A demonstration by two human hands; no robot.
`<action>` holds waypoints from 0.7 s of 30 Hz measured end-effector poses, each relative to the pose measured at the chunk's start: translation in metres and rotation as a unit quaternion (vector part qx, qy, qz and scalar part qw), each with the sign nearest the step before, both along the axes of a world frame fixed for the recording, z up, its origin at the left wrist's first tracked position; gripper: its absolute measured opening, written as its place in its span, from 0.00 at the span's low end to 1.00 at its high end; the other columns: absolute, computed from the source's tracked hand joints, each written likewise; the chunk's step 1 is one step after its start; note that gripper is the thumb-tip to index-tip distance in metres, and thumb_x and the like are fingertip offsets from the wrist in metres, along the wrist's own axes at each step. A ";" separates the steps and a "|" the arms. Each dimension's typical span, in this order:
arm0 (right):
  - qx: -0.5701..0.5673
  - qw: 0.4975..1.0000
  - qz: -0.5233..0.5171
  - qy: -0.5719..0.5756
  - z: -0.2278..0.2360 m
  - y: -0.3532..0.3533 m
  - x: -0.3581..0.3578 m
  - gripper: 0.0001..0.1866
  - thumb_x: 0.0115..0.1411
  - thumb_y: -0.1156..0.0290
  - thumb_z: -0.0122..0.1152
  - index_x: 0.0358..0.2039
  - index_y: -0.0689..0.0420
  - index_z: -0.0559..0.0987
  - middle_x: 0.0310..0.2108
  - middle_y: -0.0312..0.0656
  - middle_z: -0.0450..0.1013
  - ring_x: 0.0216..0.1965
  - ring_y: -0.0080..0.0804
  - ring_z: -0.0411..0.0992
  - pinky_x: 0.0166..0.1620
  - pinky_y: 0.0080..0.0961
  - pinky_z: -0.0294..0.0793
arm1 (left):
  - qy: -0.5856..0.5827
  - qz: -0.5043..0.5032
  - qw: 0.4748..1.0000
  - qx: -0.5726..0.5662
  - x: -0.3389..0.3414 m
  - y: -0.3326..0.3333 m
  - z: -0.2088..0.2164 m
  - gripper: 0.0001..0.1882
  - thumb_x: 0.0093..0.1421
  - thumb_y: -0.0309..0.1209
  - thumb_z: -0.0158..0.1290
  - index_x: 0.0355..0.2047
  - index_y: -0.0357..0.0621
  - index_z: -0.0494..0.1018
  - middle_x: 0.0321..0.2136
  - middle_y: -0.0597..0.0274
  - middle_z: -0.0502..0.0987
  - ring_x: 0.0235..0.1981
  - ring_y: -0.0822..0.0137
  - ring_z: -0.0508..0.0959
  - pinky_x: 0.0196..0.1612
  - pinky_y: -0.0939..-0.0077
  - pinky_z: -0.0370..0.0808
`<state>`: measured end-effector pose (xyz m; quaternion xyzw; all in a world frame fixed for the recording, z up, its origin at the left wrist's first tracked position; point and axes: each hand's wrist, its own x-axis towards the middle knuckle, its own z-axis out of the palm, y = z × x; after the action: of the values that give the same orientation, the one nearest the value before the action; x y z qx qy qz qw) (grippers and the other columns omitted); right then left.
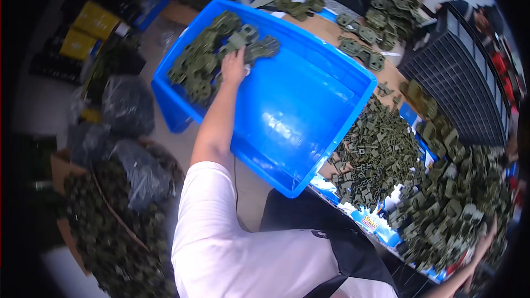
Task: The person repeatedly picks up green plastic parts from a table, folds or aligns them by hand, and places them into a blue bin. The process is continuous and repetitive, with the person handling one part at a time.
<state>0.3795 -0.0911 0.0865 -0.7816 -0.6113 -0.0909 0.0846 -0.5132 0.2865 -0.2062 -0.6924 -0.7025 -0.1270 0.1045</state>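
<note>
My left hand (233,67) reaches over the near rim of a blue plastic bin (287,116). Its fingers are closed on an olive-green plastic part (236,40) at the top of a heap of green molded parts (201,66) in the bin's left end. How the fingertips meet the part is partly hidden. Far to the right, my right hand (485,238) touches a big pile of green plastic pieces (452,209). One finger there stretches out with no held piece visible; the other fingers are hard to make out.
Small green pieces (378,149) cover the table right of the bin. A dark slatted crate (458,72) stands beyond them. On the left, a cardboard box (69,174) full of dark green parts sits below clear plastic bags (130,105). Yellow boxes (91,27) stand farther back.
</note>
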 end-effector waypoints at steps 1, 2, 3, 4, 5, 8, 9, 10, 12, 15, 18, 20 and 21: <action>-0.007 0.985 -0.014 0.171 -0.006 0.017 -0.083 0.26 0.57 0.78 0.47 0.58 0.56 0.61 0.57 0.45 0.59 0.60 0.34 0.55 0.59 0.30 0.54 | 0.007 0.030 0.997 -0.068 0.004 0.017 -0.005 0.39 0.42 0.31 0.58 0.57 0.53 0.57 0.40 0.49 0.71 0.44 0.51 0.70 0.47 0.59 0.68; -0.066 0.990 -0.028 0.125 -0.007 0.041 -0.159 0.27 0.56 0.80 0.47 0.58 0.56 0.61 0.57 0.44 0.60 0.59 0.33 0.56 0.58 0.29 0.57 | 0.017 0.059 0.989 -0.136 0.003 0.027 -0.008 0.40 0.42 0.32 0.59 0.58 0.55 0.56 0.39 0.48 0.71 0.44 0.51 0.71 0.45 0.58 0.69; -0.056 0.971 -0.024 0.233 -0.021 0.046 -0.205 0.26 0.55 0.79 0.49 0.57 0.56 0.63 0.56 0.44 0.62 0.57 0.33 0.59 0.57 0.28 0.58 | 0.018 0.077 0.983 -0.167 -0.002 0.041 -0.013 0.42 0.43 0.36 0.59 0.59 0.57 0.53 0.39 0.45 0.70 0.43 0.49 0.71 0.43 0.56 0.70; -0.082 0.964 -0.010 0.253 -0.037 0.056 -0.246 0.25 0.54 0.78 0.52 0.55 0.56 0.66 0.55 0.43 0.63 0.56 0.34 0.62 0.56 0.28 0.60 | -0.008 0.055 0.993 -0.103 -0.004 0.042 -0.008 0.42 0.44 0.40 0.59 0.59 0.57 0.53 0.39 0.43 0.69 0.43 0.48 0.71 0.44 0.57 0.70; -0.092 0.935 -0.009 0.344 -0.051 0.064 -0.280 0.23 0.53 0.76 0.54 0.52 0.57 0.68 0.53 0.44 0.65 0.55 0.35 0.63 0.54 0.28 0.62 | -0.020 0.097 0.985 -0.142 -0.003 0.039 -0.001 0.38 0.45 0.41 0.58 0.57 0.55 0.57 0.41 0.42 0.68 0.44 0.47 0.71 0.44 0.58 0.70; -0.094 0.903 0.052 0.416 -0.091 0.082 -0.363 0.23 0.52 0.73 0.57 0.51 0.55 0.71 0.49 0.42 0.70 0.52 0.34 0.66 0.51 0.29 0.66 | -0.117 0.060 0.990 -0.054 0.002 0.012 0.013 0.29 0.49 0.37 0.56 0.52 0.46 0.64 0.45 0.42 0.67 0.47 0.47 0.69 0.46 0.61 0.69; -0.087 0.864 0.083 0.488 -0.103 0.091 -0.391 0.25 0.52 0.73 0.58 0.53 0.53 0.69 0.51 0.40 0.68 0.52 0.35 0.66 0.52 0.31 0.66 | -0.298 0.019 0.954 -0.034 -0.004 0.000 0.009 0.28 0.50 0.35 0.56 0.52 0.46 0.64 0.47 0.44 0.66 0.48 0.50 0.68 0.47 0.61 0.68; -0.058 0.835 0.132 0.531 -0.129 0.096 -0.413 0.29 0.52 0.71 0.59 0.56 0.51 0.64 0.54 0.41 0.65 0.54 0.35 0.64 0.53 0.32 0.65 | -0.469 -0.020 0.883 -0.016 -0.003 -0.012 0.007 0.28 0.51 0.34 0.55 0.53 0.46 0.64 0.49 0.46 0.65 0.49 0.53 0.68 0.48 0.62 0.68; 0.025 0.800 0.183 0.571 -0.160 0.112 -0.471 0.40 0.52 0.71 0.60 0.62 0.53 0.50 0.60 0.48 0.53 0.61 0.39 0.53 0.58 0.34 0.58 | -0.675 -0.041 0.726 -0.125 0.103 -0.091 0.100 0.31 0.52 0.31 0.55 0.56 0.42 0.58 0.49 0.55 0.67 0.44 0.62 0.72 0.47 0.70 0.68; 0.061 0.703 0.171 0.687 -0.153 0.124 -0.509 0.51 0.50 0.67 0.62 0.63 0.55 0.35 0.63 0.57 0.42 0.64 0.45 0.44 0.62 0.32 0.48 | -0.613 -0.206 0.744 -0.168 0.223 -0.176 0.145 0.36 0.53 0.29 0.52 0.60 0.43 0.50 0.56 0.55 0.59 0.52 0.61 0.66 0.53 0.71 0.64; 0.046 0.725 0.135 0.674 -0.159 0.109 -0.491 0.48 0.44 0.77 0.54 0.63 0.58 0.41 0.60 0.58 0.50 0.62 0.46 0.51 0.60 0.30 0.51 | -0.544 -0.319 0.755 -0.180 0.266 -0.227 0.140 0.40 0.54 0.26 0.50 0.63 0.44 0.41 0.62 0.54 0.47 0.58 0.61 0.58 0.56 0.72 0.60; 0.056 0.779 0.152 0.605 -0.173 0.088 -0.472 0.47 0.40 0.78 0.50 0.63 0.57 0.44 0.59 0.59 0.53 0.58 0.50 0.57 0.58 0.31 0.55 | -0.567 -0.315 0.700 -0.299 0.268 -0.235 0.137 0.43 0.54 0.22 0.49 0.64 0.44 0.35 0.62 0.52 0.47 0.58 0.62 0.58 0.55 0.72 0.60; 0.035 0.800 0.156 0.578 -0.177 0.080 -0.466 0.47 0.41 0.78 0.50 0.63 0.56 0.44 0.58 0.59 0.53 0.57 0.51 0.58 0.57 0.31 0.56 | -0.626 -0.263 0.624 -0.387 0.265 -0.243 0.127 0.45 0.54 0.19 0.48 0.63 0.45 0.31 0.62 0.50 0.47 0.58 0.63 0.58 0.55 0.73 0.60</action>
<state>-0.0863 -0.0112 -0.0906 -0.5798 -0.5585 0.3710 0.4629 -0.2486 0.0435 -0.0790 -0.5780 -0.3704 -0.2680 -0.6760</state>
